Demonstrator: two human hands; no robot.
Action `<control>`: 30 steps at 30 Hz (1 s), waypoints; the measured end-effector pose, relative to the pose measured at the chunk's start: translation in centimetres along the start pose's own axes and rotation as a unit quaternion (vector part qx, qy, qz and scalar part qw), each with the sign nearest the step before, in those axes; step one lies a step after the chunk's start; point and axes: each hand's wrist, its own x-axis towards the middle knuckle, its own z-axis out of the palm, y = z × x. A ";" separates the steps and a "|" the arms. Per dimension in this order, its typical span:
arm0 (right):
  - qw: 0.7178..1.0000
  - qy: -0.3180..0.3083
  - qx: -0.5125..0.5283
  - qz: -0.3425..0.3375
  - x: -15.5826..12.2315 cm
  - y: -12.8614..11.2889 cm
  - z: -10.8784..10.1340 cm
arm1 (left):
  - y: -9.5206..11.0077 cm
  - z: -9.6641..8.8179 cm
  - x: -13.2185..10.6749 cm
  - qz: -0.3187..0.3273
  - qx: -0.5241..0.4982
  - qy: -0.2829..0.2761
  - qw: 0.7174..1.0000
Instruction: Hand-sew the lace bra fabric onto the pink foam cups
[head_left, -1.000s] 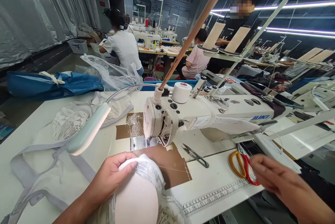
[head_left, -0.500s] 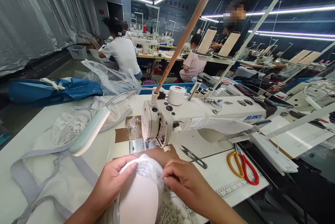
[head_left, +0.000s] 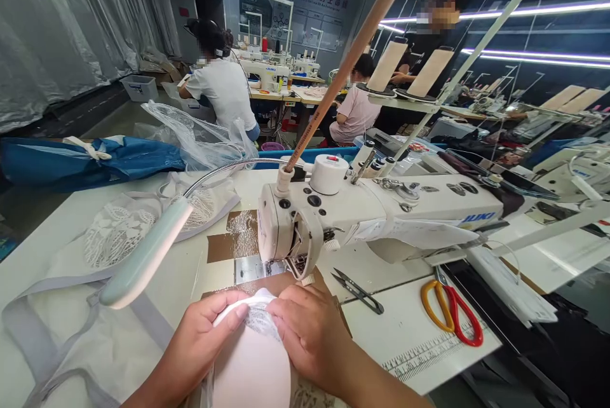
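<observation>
A pale padded bra cup (head_left: 252,363) with white lace along its top edge is held between my two hands, just in front of the sewing machine (head_left: 333,204). My left hand (head_left: 204,338) pinches the upper left of the edge, thumb on the near face. Closed on the lace at the upper right is my right hand (head_left: 314,332), its fingertips close to the left thumb. The machine's needle area and metal plate (head_left: 248,270) lie just beyond the cup. More lace shows below my right wrist, partly hidden.
Thread snips (head_left: 358,292) and scissors with yellow and red handles (head_left: 452,312) lie right of my hands, near a printed ruler (head_left: 419,354). Grey-edged lace garments (head_left: 119,236) spread at left under a lamp (head_left: 147,255). Several people sit or stand beyond.
My right hand has moved left and slightly up along the lace edge, closer to my left hand. My left hand keeps its pinch. The view has shifted slightly.
</observation>
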 end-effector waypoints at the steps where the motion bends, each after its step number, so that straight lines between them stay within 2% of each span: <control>1: 1.000 0.000 -0.004 -0.003 0.0 0.0 0.0 | 0.0 0.0 0.1 -0.002 0.002 -0.005 1.000; 5: 1.000 -0.001 -0.016 -0.012 0.2 0.0 -0.1 | -0.1 -0.3 0.2 -0.010 0.019 -0.021 1.000; 13: 1.000 0.000 -0.016 -0.008 0.0 -0.3 0.2 | -0.3 -0.2 0.1 -0.005 0.008 -0.020 1.000; 20: 1.000 0.005 -0.023 -0.008 0.0 -0.4 0.4 | 0.1 0.3 0.0 -0.003 -0.002 0.020 1.000; 30: 0.999 0.027 -0.038 -0.009 -0.1 -0.4 0.8 | 0.2 0.3 0.0 -0.011 0.006 0.021 1.000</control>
